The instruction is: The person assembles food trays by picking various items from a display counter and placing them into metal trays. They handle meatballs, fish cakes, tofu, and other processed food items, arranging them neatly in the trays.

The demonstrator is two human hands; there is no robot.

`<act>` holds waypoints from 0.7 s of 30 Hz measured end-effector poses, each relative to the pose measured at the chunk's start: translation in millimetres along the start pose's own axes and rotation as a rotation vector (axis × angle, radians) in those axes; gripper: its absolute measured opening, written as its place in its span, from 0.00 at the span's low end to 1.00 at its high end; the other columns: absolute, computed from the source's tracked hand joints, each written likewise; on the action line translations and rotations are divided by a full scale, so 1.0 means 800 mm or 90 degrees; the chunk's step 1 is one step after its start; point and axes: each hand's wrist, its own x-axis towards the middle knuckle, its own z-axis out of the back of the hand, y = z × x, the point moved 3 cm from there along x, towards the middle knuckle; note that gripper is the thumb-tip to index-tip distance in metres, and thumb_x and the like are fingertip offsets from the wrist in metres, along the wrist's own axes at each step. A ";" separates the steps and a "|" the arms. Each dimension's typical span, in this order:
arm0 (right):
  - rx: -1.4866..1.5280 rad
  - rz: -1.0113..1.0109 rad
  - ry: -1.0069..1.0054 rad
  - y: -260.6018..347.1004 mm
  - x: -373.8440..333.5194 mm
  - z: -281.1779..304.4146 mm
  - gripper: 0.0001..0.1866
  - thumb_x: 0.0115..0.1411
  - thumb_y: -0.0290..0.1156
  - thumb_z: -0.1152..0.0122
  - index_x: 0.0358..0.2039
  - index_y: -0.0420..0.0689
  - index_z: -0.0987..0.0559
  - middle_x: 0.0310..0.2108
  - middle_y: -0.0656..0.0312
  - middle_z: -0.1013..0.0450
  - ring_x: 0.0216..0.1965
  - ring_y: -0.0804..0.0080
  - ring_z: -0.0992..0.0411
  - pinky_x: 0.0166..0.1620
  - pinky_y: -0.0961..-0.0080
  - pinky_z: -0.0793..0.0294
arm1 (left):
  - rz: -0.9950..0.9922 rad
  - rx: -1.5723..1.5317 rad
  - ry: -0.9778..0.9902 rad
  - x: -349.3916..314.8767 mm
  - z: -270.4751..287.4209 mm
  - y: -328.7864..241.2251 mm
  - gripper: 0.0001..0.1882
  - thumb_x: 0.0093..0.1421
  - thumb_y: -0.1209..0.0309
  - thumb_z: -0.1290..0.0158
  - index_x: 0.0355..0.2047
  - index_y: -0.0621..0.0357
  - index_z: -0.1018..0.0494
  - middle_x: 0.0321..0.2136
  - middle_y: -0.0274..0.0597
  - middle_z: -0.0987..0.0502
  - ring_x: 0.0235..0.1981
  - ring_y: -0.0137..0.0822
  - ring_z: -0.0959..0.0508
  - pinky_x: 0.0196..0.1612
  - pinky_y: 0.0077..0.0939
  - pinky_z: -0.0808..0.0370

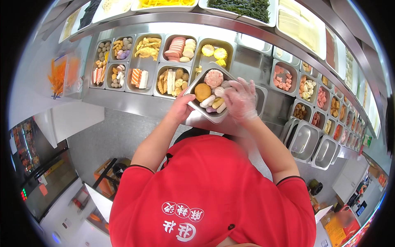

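Note:
A steel food pan is held tilted in front of my chest, over the counter's near edge. Inside it lie a pink round patty, a golden-brown patty and several pale balls and oblong pieces. My bare left hand is closed around the pan's left rim, thumb on top. A clear plastic glove covers my right hand, which is over the pan's right side. Its fingers curl down at the pale balls; whatever they pinch is hidden beneath them.
Steel pans of sorted food line the counter, with corn pieces behind the held pan and pink sausage slices to its left. Bare steel pans overhang at right. A raised shelf with white trays runs along the back.

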 end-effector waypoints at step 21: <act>0.145 -0.735 0.242 -0.209 -0.136 -0.034 0.18 0.64 0.37 0.44 0.46 0.34 0.23 0.50 0.31 0.23 0.56 0.32 0.25 0.59 0.47 0.26 | -0.081 0.104 -0.162 -0.010 0.051 -0.035 0.20 0.67 0.76 0.45 0.59 0.62 0.26 0.44 0.42 0.16 0.35 0.34 0.14 0.31 0.27 0.15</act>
